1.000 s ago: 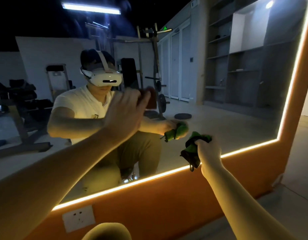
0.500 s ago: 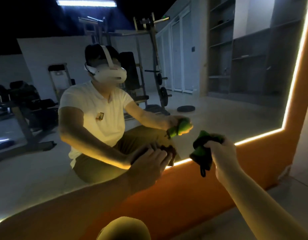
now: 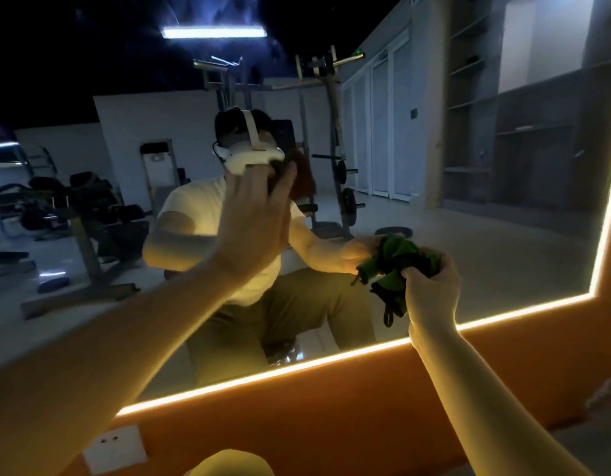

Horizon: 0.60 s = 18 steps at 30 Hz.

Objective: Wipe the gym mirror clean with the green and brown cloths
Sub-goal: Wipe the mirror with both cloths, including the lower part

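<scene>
Left hand back up, straight fingers pressing brown cloth on mirror; right hand clutches green cloth. We judge wiping midway.

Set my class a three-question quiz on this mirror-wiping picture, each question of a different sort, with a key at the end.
1. True or false: the left hand presses the brown cloth against the mirror with straight fingers.
2. What does the right hand grip? A. a spray bottle B. the bunched green cloth C. nothing
3. Fill the gap: below the mirror's glowing edge, the orange wall bears a white ___.
Key: 1 true; 2 B; 3 socket.
</scene>
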### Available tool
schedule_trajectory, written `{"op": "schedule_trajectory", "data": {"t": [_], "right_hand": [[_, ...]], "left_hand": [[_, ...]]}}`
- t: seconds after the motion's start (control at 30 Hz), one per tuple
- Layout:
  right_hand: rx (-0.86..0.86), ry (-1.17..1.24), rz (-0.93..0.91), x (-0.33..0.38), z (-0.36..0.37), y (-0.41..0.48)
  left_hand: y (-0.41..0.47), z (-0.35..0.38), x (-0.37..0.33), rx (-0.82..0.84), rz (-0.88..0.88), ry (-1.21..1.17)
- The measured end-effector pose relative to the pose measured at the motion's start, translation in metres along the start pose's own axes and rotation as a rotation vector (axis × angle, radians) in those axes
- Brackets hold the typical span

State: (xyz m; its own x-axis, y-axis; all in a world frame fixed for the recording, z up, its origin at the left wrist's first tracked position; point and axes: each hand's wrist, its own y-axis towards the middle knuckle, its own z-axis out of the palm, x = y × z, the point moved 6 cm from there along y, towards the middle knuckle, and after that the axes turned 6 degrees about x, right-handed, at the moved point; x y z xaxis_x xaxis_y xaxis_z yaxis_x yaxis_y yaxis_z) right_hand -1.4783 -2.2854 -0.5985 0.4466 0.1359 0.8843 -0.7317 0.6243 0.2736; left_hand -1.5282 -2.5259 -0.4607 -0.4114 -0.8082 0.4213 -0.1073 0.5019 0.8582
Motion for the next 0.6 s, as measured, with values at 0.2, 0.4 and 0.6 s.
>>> {"op": "schedule_trajectory", "data": {"t": [0.2, 0.4, 0.6], "right_hand": [[0.059, -0.024, -0.008, -0.008, -0.009, 0.022], [0.141, -0.143, -0.117, -0.002, -0.013, 0.029], [0.127, -0.102, -0.144, 0.007, -0.025, 0.048]], "left_hand": [[-0.135, 0.072, -0.114, 0.227, 0.285, -0.071], [-0.162, 0.094, -0.134, 0.328, 0.473, 0.02], [-0.012, 0.023, -0.06, 0.032, 0.239, 0.082]]}}
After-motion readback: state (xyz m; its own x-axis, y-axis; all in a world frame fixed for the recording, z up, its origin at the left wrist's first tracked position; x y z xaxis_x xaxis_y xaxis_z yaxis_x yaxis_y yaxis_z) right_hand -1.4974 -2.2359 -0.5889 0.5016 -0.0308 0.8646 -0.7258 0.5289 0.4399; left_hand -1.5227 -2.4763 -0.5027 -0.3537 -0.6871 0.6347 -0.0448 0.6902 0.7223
